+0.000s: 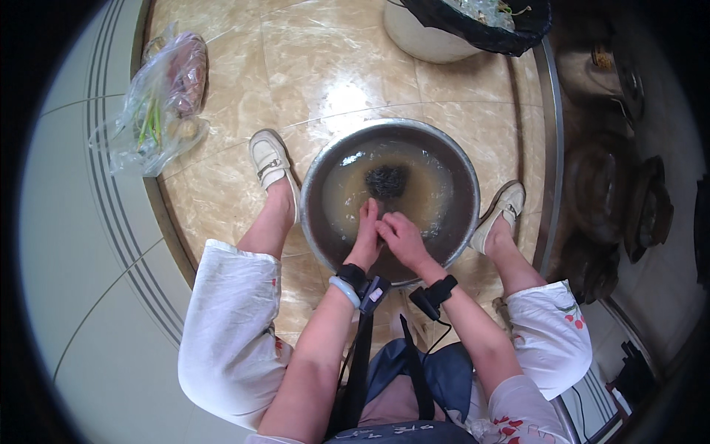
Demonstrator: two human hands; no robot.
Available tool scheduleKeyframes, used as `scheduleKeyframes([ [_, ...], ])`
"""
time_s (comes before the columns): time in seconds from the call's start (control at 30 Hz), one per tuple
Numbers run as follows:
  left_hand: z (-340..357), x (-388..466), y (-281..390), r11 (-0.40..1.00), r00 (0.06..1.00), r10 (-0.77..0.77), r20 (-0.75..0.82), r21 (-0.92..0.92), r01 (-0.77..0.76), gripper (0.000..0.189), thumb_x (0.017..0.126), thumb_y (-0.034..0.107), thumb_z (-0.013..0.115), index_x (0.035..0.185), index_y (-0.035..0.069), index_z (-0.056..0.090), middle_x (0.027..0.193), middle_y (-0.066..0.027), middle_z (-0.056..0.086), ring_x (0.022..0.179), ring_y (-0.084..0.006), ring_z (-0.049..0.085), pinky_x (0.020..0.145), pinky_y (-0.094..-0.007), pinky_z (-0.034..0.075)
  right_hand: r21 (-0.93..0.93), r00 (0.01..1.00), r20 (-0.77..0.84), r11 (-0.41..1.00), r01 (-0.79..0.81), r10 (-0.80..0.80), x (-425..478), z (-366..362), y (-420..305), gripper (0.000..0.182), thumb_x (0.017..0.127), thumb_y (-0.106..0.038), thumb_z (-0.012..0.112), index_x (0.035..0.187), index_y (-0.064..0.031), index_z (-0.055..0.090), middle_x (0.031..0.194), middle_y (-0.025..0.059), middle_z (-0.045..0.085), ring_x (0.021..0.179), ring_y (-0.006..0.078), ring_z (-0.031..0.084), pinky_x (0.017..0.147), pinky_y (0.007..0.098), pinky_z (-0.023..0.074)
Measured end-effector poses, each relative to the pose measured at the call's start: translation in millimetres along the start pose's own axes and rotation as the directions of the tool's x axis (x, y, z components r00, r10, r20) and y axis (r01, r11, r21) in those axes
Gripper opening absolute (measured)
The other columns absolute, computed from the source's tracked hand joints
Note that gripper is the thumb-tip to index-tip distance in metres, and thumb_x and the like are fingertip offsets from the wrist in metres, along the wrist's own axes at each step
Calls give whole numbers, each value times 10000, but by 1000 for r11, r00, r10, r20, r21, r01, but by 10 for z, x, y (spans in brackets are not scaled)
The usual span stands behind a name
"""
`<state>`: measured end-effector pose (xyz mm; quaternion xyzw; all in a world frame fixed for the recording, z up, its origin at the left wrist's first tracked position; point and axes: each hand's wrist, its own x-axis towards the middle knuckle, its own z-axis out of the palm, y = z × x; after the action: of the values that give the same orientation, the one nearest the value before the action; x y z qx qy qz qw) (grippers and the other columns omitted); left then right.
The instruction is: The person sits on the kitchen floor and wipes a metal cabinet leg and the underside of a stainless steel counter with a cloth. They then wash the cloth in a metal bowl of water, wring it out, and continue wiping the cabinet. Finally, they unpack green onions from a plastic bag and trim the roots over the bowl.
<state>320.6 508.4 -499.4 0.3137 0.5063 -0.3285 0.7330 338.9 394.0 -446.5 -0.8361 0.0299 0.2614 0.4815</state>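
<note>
A large metal basin (320, 145) of cloudy, brownish water stands on the floor between my feet. A dark, bushy clump (386, 181) lies in the middle of the water; its exact kind is unclear. Just below the clump, my left hand (367, 233) and my right hand (404, 238) meet over the basin, the fingers bent and close together. Something small and dark may be between them, but the fingers hide it. Each wrist wears a black strap with a device, and a pale bangle (344, 292) circles the left one.
Clear plastic bags (150, 125) with green stalks and something reddish lie on the floor at upper left. A pale bucket (427, 39) with a black liner stands at the top. Metal pots and lidded vessels (593, 183) line the dark shelf on the right.
</note>
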Motion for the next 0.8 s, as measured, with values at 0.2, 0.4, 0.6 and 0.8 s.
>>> scheduleKeyframes([
  [0.2,-54,200,-79,974,969,156,190,-191,-120,453,955,537,444,966,117,611,861,-9,617,805,-142,590,738,-300,494,-23,981,-152,993,114,-116,-3,181,-198,283,913,-273,520,750,-54,595,723,132,603,679,361,605,595,441,461],
  [0.4,200,86,-204,978,982,186,18,92,-186,328,990,409,432,1093,120,550,958,5,571,920,-128,531,797,-298,477,-689,974,-105,721,76,-203,327,67,330,286,930,-251,500,706,-105,604,670,105,621,654,320,633,574,462,488],
  [0.6,152,2,-134,660,789,590,-169,664,-351,351,954,340,540,1177,69,530,1114,-112,536,1026,-263,518,938,-365,414,-481,858,-511,812,-331,48,214,-108,842,148,894,-131,536,991,-20,522,1052,245,541,854,439,598,693,495,488],
  [0.8,-27,83,-111,669,803,578,-144,647,-365,483,939,372,551,1317,86,460,1248,-191,436,1089,-318,496,903,-386,443,-348,959,-194,900,-264,207,139,-158,697,232,803,-33,511,1033,-42,541,1055,226,569,919,434,594,786,514,482],
])
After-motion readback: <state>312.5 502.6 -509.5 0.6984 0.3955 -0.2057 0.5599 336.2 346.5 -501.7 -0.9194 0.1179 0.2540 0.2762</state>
